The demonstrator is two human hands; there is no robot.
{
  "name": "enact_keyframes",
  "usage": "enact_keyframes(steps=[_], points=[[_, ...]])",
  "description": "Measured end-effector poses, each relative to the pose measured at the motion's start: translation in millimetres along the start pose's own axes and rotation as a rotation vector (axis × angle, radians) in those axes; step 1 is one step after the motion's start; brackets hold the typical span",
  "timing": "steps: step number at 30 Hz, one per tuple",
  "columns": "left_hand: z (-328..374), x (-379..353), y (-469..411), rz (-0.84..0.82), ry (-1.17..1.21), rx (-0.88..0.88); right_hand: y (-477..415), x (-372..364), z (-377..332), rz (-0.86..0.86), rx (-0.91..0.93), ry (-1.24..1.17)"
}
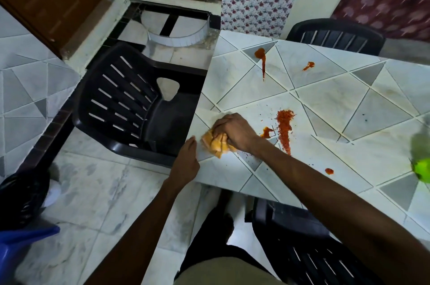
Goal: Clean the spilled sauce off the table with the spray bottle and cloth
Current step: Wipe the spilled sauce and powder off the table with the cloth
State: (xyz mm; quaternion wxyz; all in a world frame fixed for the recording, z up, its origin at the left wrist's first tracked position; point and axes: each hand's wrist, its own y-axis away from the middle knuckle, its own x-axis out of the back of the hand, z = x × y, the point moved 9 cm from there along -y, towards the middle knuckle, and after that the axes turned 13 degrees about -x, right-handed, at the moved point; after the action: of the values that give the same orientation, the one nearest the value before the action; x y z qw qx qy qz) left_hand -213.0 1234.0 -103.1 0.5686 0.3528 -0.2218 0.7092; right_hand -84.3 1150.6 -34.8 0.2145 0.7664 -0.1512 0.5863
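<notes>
A: Hands?
B: Right hand (232, 132) gripped the bunched cloth (217, 146), pressing it on the bench (325, 103) by its left edge. Left hand (186, 163) lay flat on that edge, fingers straight, holding nothing.
A: Sauce?
B: Main streak (284, 130) sat just right of the cloth, long axis running near-to-far.

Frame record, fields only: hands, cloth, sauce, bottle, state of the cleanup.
right hand: grips the cloth, pressing it on the table
left hand: fingers straight, against the table edge beside the cloth
cloth: orange, bunched
sauce: large smear just right of the cloth; streak and blob on the far side; spot near the front edge
green object: blurred, possibly the spray bottle
cleanup: sauce not yet wiped
</notes>
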Motion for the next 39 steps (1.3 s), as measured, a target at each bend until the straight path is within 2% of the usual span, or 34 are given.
enact_keyframes(steps=[3,9,15,18,21,26,30,33,35,39], points=[[-3,-3,9,0.004,-0.022,-0.01,-1,-30,-18,-0.08,0.067,0.071],[6,-7,13,0.024,-0.053,-0.023,47,-44,18,-0.161,0.145,0.188],[31,-20,-6,0.012,-0.055,-0.022,96,-45,61,-0.13,0.193,0.28],[49,-30,-24,-0.023,-0.061,-0.073,97,-22,77,-0.031,0.161,0.253],[63,-39,-45,-0.048,-0.073,-0.141,90,30,101,0.152,0.065,0.064],[75,-51,-81,-0.093,-0.111,-0.192,67,91,185,0.234,-0.407,-0.067],[83,-56,-105,-0.116,-0.138,-0.207,50,91,248,0.134,-0.728,-0.135],[76,-59,-108,-0.133,-0.191,-0.235,35,66,285,0.027,-0.872,-0.097],[71,-63,-106,-0.154,-0.214,-0.257,28,45,298,-0.051,-0.903,-0.11],[69,-65,-105,-0.138,-0.2,-0.244,29,18,289,-0.142,-0.844,-0.083]])
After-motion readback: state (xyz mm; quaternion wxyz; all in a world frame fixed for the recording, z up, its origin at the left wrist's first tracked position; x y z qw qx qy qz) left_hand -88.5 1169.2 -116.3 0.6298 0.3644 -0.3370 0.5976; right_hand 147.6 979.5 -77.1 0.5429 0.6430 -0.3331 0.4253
